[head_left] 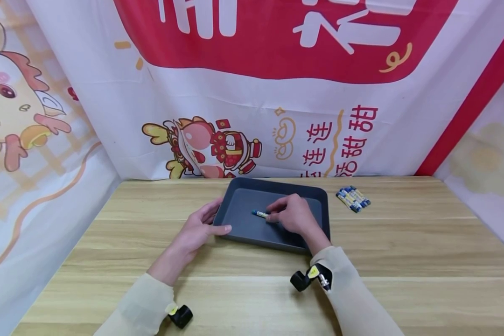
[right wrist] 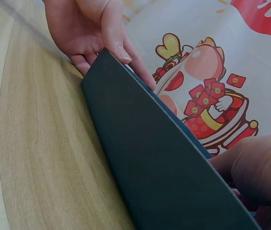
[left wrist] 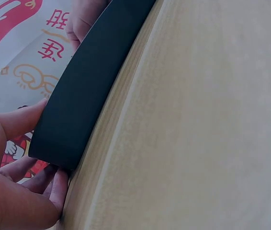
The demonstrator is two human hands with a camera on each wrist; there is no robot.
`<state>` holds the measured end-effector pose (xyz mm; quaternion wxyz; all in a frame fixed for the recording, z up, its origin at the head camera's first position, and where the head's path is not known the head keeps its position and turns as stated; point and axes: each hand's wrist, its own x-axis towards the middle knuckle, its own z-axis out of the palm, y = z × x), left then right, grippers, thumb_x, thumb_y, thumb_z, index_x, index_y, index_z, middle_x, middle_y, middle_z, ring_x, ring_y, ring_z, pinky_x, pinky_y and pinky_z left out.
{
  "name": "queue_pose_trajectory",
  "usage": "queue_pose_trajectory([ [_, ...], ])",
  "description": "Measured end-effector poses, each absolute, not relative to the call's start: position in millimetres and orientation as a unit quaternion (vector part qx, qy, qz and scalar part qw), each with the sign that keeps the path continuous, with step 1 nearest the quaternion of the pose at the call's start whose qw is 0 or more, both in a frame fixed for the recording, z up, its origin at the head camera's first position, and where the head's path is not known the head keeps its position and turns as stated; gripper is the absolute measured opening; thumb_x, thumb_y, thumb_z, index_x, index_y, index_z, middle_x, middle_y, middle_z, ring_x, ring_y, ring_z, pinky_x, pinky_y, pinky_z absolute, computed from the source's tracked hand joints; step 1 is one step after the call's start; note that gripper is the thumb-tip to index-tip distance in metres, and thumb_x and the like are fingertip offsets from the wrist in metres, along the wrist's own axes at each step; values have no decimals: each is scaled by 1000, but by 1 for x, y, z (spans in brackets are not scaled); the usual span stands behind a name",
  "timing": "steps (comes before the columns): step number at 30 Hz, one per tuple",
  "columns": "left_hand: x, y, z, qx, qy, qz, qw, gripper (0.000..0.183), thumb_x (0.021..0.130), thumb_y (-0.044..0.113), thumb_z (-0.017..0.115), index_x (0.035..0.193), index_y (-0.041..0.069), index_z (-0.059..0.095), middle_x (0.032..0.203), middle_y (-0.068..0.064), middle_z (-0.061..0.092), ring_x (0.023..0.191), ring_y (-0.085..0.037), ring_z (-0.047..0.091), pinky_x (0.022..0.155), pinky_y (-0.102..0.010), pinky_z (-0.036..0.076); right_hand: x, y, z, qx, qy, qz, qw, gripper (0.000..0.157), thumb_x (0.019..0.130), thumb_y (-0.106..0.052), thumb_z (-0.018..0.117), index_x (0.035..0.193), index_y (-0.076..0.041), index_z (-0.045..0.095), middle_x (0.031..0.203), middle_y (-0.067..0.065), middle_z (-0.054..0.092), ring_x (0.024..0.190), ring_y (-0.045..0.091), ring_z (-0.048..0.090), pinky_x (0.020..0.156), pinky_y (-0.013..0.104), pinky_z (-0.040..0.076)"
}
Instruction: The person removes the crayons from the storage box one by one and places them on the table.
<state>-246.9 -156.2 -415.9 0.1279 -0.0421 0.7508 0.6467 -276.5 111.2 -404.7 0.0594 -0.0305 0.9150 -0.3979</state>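
Observation:
A dark grey rectangular tray (head_left: 252, 237) lies on the wooden table, its outer wall filling much of both wrist views. My left hand (head_left: 198, 228) grips its near left corner, thumb over the rim and fingers against the outside, as the left wrist view also shows (left wrist: 11, 177). Inside the tray my right hand (head_left: 293, 215) pinches the right end of a short crayon (head_left: 259, 213) with a blue tip and pale wrapper. The right wrist view shows only part of that hand (right wrist: 262, 172); the tray wall hides most of the crayon there.
Several similar crayons (head_left: 353, 199) lie side by side on the table (head_left: 403, 242), right of the tray. A printed white and red cloth (head_left: 277, 98) hangs behind the table's back edge, with more cloth at both sides.

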Motion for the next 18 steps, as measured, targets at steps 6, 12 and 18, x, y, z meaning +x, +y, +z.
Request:
queue_pose_trajectory([
  [6, -248, -156, -416, -41, 748, 649, 129, 83, 91, 6, 81, 163, 24, 43, 173, -6, 37, 159, -33, 33, 134, -52, 26, -277, 110, -408, -36, 919, -390, 57, 14, 91, -17, 85, 105, -21, 86, 92, -2, 76, 93, 21, 60, 84, 35, 47],
  [12, -247, -156, -416, -38, 749, 649, 129, 84, 91, 6, 81, 163, 24, 42, 173, -7, 37, 160, -34, 32, 134, -52, 26, -278, 109, -410, -46, 925, -374, 48, 13, 92, -17, 84, 104, -20, 86, 95, -1, 77, 92, 19, 62, 83, 34, 49],
  [18, -247, -157, -416, -39, 751, 646, 130, 85, 91, 6, 82, 164, 24, 42, 174, -7, 35, 161, -34, 31, 134, -52, 25, -279, 114, -406, -40, 923, -380, 46, 12, 95, -19, 80, 106, -21, 86, 108, 2, 79, 103, 22, 66, 94, 42, 55],
])
